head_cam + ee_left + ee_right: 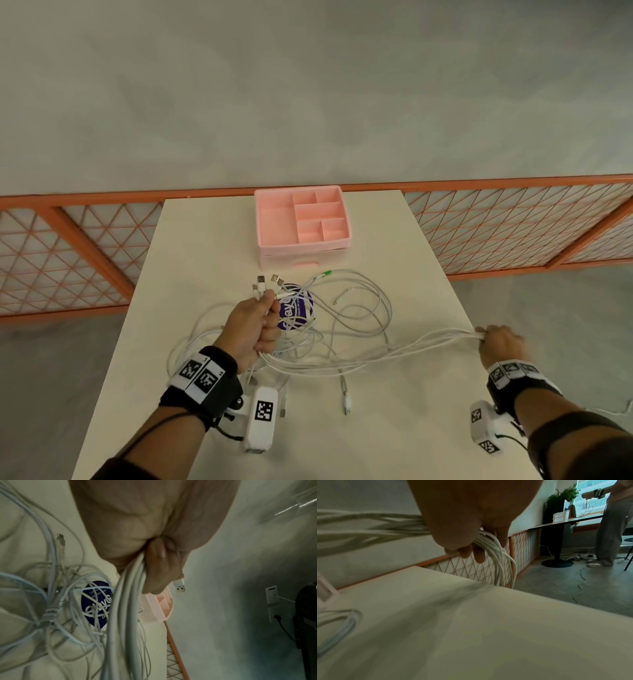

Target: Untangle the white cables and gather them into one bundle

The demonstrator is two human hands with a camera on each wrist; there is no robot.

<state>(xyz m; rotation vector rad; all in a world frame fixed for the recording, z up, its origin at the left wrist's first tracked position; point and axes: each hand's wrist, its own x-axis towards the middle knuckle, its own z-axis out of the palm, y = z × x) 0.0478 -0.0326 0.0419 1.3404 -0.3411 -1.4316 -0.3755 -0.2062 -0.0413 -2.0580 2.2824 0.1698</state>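
Several white cables [359, 356] run in a loose span between the two hands, low over the white table [394, 445], while the rest of their length still lies in tangled loops on the tabletop around a round purple sticker [291, 308]. At one end the left hand [251, 329] is clenched round a sheaf of plug ends, and a few USB plugs [270, 281] stick up past its knuckles. In the left wrist view the strands stream out of that fist side by side. At the other end the right hand [500, 346], out past the table's right edge, has its fingers curled round the same strands; in the right wrist view the cables bend over the fingers [478, 555] and hang down in a loop.

The step in hand looks like drawing the strands out straight so the loops pull free. To do it well, the left fist should stay firm so the plug ends remain level, while the right hand lets the cables slide through a lighter grasp instead of tugging; a hard pull could tighten the knots near the sticker. One loose plug [346, 404] lies on the near part of the table, and I judge it still needs gathering.

Beyond the tangle stands a pink organizer tray [274, 222], with an orange lattice railing [513, 222] behind the table.
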